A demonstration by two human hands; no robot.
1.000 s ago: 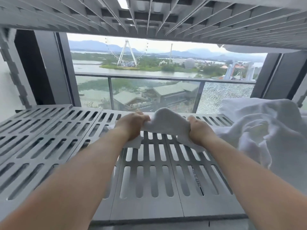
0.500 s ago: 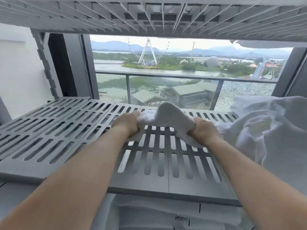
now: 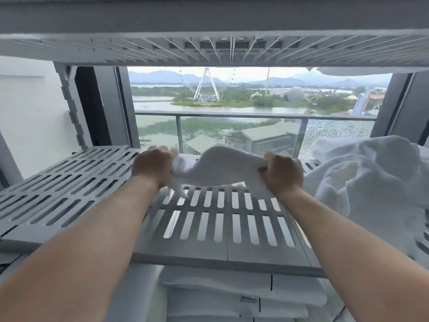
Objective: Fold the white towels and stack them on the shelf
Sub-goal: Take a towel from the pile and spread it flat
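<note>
Both hands, left hand (image 3: 154, 167) and right hand (image 3: 282, 174), grip the towel (image 3: 220, 166) between them.

A hotel linen storage spot: grey slatted shelving (image 3: 69, 196) holds folded white towels (image 3: 243, 296) bearing a hotel label (image 3: 248, 300), beside a balcony window (image 3: 232, 108) overlooking an amusement park.

white towel (image 3: 222, 167); grey slotted shelf (image 3: 69, 196); white towel pile (image 3: 371, 177).
</note>
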